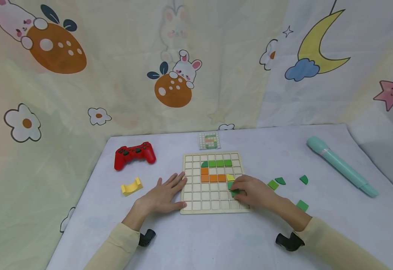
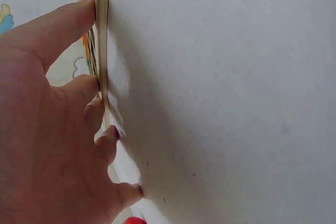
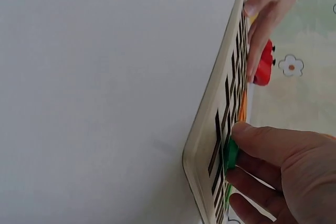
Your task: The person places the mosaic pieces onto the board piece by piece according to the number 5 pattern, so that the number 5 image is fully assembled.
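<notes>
A wooden grid board (image 1: 196, 195) lies on the table with green, orange and yellow pieces set in some of its squares. My left hand (image 1: 162, 195) rests at the board's left edge, fingers spread and fairly straight. On the right side, my right hand (image 1: 254, 190) pinches a green piece (image 3: 231, 153) between thumb and fingers, low over the squares. Just above those fingertips sits another green square (image 1: 230, 185), below a yellow piece (image 1: 230, 177). Part of the board's right edge is hidden under the right hand.
Loose green pieces lie right of the board, among them a square (image 1: 302, 205) and a quarter-round (image 1: 304, 179). A pattern card (image 1: 209, 141) is behind the board. A red game controller (image 1: 134, 155) and yellow block (image 1: 132, 186) lie left, a teal microphone-shaped object (image 1: 341, 165) right.
</notes>
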A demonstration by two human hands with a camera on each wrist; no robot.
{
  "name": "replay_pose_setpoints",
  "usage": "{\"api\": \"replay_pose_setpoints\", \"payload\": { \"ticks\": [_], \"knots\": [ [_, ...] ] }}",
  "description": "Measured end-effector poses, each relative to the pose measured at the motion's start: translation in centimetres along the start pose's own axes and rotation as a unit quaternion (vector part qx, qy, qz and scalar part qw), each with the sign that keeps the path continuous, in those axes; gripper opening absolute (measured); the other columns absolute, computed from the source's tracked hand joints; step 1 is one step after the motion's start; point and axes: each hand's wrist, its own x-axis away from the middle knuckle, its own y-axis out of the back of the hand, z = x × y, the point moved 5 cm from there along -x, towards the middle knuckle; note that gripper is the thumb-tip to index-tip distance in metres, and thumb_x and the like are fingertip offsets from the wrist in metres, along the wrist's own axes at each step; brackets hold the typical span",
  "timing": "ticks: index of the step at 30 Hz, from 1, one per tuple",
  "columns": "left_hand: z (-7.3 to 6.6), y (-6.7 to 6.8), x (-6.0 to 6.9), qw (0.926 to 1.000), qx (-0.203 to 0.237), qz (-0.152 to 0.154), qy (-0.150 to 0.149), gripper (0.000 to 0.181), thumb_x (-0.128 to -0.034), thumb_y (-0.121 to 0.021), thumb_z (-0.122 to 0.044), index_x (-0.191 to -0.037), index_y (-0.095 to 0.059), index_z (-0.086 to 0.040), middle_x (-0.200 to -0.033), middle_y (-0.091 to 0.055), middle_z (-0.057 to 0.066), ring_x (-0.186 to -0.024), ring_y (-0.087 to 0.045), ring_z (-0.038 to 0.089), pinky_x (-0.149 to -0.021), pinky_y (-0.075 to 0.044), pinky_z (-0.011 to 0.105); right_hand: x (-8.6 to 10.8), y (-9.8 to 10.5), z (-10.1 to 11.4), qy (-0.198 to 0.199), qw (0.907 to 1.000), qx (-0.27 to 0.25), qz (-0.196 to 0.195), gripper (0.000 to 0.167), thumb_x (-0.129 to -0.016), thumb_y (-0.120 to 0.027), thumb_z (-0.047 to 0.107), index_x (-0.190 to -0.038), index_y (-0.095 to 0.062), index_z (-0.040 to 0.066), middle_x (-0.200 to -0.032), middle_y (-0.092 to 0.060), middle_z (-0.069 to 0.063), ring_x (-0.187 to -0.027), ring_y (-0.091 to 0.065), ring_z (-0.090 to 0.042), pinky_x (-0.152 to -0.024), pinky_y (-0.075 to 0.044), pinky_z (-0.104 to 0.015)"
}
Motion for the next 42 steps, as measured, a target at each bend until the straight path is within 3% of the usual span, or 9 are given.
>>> {"api": "replay_pose_setpoints", "payload": {
  "ticks": [9,32,36,42],
  "knots": [
    [-0.2,0.3,-0.1,1.0000,0.005,0.005,0.007,0.082,-0.0903,-0.054,-0.058,-0.156,-0.021,-0.021,-0.165,-0.006,-0.004,-0.152,-0.010,0.026,-0.115,-0.015,0.066,0.1,-0.4,1.0,0.044,0.9968,0.055,-0.038,0.019,-0.077,-0.080,0.015,-0.096,-0.076,0.012,-0.100,-0.068,0.000,-0.095,-0.063,-0.016,-0.083,-0.056,-0.030],
    [-0.2,0.2,0.0,0.9998,0.002,0.011,0.014,0.084,-0.0892,-0.055,-0.059,-0.156,-0.019,-0.023,-0.165,-0.006,-0.006,-0.152,-0.009,0.023,-0.115,-0.015,0.065,0.3,-0.7,1.0,0.072,0.9932,0.058,-0.070,0.019,-0.075,-0.082,0.016,-0.094,-0.077,0.013,-0.098,-0.067,0.001,-0.092,-0.061,-0.013,-0.080,-0.056,-0.028],
    [-0.2,0.2,0.0,0.9999,0.002,0.010,0.012,0.083,-0.0895,-0.054,-0.059,-0.156,-0.019,-0.023,-0.165,-0.006,-0.005,-0.152,-0.010,0.023,-0.115,-0.015,0.066,0.5,-0.5,0.8,0.060,0.9950,0.048,-0.064,0.020,-0.077,-0.081,0.016,-0.096,-0.076,0.013,-0.100,-0.067,0.001,-0.094,-0.062,-0.014,-0.081,-0.056,-0.028],
    [-0.1,0.1,0.0,1.0000,0.007,0.002,0.003,0.082,-0.0900,-0.055,-0.058,-0.156,-0.021,-0.021,-0.165,-0.008,-0.003,-0.152,-0.011,0.025,-0.114,-0.016,0.067,1.1,0.7,-0.6,-0.003,0.9984,0.038,-0.041,0.020,-0.081,-0.077,0.018,-0.101,-0.075,0.015,-0.106,-0.066,0.002,-0.102,-0.061,-0.015,-0.086,-0.055,-0.032]
  ]
}}
